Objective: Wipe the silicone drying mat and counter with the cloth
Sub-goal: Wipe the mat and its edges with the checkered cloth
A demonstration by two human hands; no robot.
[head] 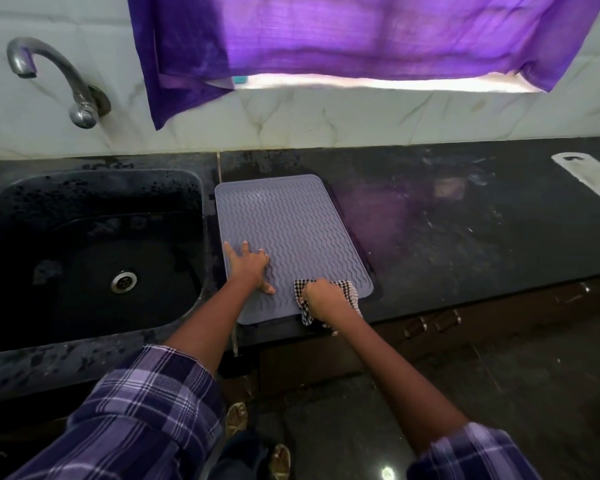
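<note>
A grey silicone drying mat (pixel 291 230) with wavy ridges lies on the dark counter (pixel 465 237), just right of the sink. My left hand (pixel 250 266) presses flat on the mat's near left part, fingers spread. My right hand (pixel 321 299) grips a black-and-white checked cloth (pixel 343 287) at the mat's near right corner. Part of the cloth hangs over the counter's front edge under my hand.
A black sink (pixel 84 258) with a metal drain sits to the left, a curved tap (pixel 66 81) above it. A purple curtain (pixel 361 36) hangs over the window behind. A white flat object (pixel 589 174) lies at the counter's far right. Drawers with handles are below.
</note>
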